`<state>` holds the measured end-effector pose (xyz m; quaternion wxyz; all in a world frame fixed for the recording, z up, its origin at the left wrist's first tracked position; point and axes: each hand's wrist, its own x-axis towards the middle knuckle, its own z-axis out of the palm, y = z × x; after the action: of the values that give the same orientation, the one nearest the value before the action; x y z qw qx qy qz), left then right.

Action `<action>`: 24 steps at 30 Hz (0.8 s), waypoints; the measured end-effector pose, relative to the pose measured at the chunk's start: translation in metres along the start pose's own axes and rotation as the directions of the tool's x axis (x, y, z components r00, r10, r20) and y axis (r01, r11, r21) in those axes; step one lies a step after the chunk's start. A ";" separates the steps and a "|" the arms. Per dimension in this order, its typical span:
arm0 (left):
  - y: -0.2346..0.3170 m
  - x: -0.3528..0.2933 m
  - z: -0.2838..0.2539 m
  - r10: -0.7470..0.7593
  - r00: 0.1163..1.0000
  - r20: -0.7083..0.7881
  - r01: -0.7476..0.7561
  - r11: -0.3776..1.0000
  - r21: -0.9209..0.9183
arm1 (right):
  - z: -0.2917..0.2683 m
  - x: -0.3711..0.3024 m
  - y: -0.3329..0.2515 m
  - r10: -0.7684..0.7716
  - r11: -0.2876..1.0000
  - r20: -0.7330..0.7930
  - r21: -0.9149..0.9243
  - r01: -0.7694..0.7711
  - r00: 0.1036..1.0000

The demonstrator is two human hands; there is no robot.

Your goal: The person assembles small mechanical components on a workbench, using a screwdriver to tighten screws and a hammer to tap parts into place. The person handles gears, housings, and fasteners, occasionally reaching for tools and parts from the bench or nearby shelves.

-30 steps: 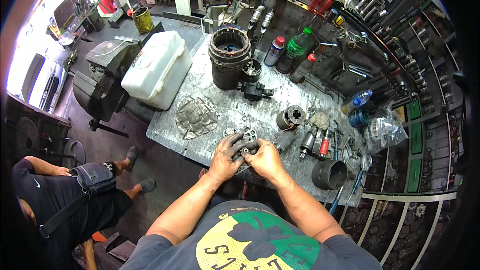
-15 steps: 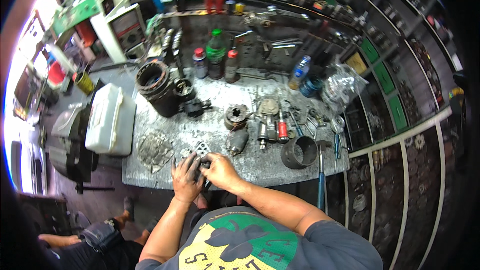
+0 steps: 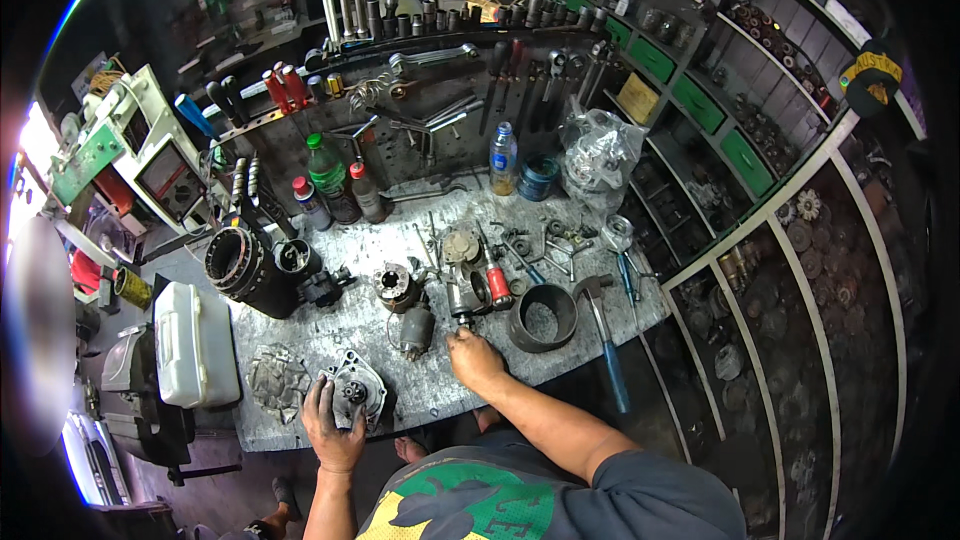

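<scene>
On the near left of the bench lies a grey metal housing [image 3: 372, 386] with a small dark gear at its middle. My left hand [image 3: 332, 430] rests against its near left edge, fingers stretched and apart, thumb near the gear. My right hand [image 3: 476, 360] is curled at the narrow silver end of a grey metal tool [image 3: 466, 295] that lies on the bench; its fingertips are partly hidden. Left of that tool sit a dark cylindrical motor part [image 3: 416, 330] and a ring-shaped part [image 3: 395, 286]. A red-handled tool [image 3: 497, 283] lies to the right.
A crumpled grey lump [image 3: 277, 382] lies left of the housing. At right are a metal cylinder [image 3: 543, 319] and a blue-handled hammer [image 3: 612, 370]. Bottles [image 3: 328, 178] and a large dark cylinder [image 3: 250, 275] stand farther back. A white case [image 3: 190, 345] is at left.
My hands have parted. The right hand left the housing area and moved right to the grey tool. The left hand stays at the housing, now more visible. The view has shifted.
</scene>
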<state>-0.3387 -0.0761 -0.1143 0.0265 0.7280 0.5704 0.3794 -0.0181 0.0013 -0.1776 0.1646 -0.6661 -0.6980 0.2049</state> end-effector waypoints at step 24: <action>0.163 -0.213 -0.056 -0.502 0.852 -0.151 0.507 0.862 -0.007 | -0.012 0.063 0.003 -0.393 0.708 0.465 -0.398 0.584 0.793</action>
<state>-0.2517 -0.3359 -0.1088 0.0708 0.5233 0.7478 0.4023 -0.0129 0.0649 -0.1717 -0.0988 -0.4252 -0.8970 0.0694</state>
